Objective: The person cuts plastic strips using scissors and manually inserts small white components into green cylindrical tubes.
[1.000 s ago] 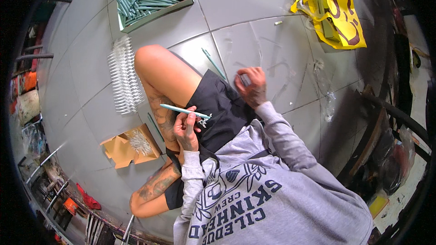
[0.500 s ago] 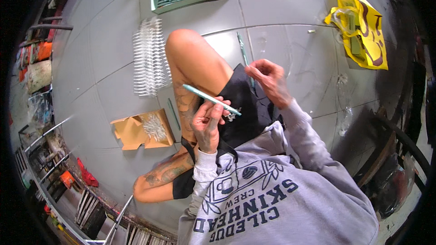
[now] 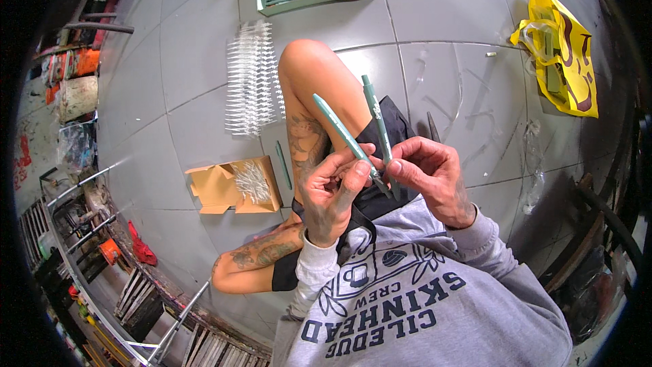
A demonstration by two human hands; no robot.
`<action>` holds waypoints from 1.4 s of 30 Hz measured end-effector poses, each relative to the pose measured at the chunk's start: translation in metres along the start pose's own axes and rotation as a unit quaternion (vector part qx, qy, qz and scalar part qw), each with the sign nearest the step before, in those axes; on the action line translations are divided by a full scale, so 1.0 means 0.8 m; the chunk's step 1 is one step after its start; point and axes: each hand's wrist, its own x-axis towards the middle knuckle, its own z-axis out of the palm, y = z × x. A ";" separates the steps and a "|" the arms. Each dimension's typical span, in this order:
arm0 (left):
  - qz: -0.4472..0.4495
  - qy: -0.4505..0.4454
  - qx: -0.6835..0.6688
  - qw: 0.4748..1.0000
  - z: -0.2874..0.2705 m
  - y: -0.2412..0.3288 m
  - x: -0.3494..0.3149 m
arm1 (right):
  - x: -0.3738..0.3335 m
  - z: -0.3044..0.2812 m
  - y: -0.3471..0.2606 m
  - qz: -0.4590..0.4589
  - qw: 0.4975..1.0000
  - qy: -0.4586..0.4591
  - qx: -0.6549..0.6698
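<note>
My left hand (image 3: 331, 194) is closed on a slim green pen (image 3: 335, 121), its tip slanting up and left. Between the thumb and fingers of my right hand (image 3: 436, 175) is a second green pen (image 3: 375, 105), standing more upright. The two pens come close together at their lower ends, over my lap; I cannot tell whether they touch. Another green pen (image 3: 283, 165) lies on the floor beside an open cardboard box (image 3: 275, 194) with small white sticks (image 3: 252, 182) inside.
A box (image 3: 319, 1) full of green pens stands at the far side. Rows of white pointed pieces (image 3: 248, 85) lie left of my knee. A yellow plastic bag (image 3: 570, 61) is far right, clear plastic scraps (image 3: 533, 163) nearer. A metal rack (image 3: 75, 190) lines the left.
My right hand has taken up the pen that lay on the floor and brought it toward my left hand. The left-hand pen has turned more upright. The whole view has shifted.
</note>
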 end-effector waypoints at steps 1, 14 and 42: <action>0.003 0.001 -0.001 1.000 0.000 -0.001 -0.001 | -0.001 0.001 -0.001 -0.005 1.000 -0.003 0.005; 0.017 0.006 -0.009 1.000 0.008 -0.005 -0.001 | -0.007 0.001 -0.006 -0.022 0.999 -0.010 0.022; 0.026 -0.010 -0.011 1.000 0.009 -0.002 -0.003 | -0.012 0.000 -0.015 -0.011 0.999 -0.012 0.028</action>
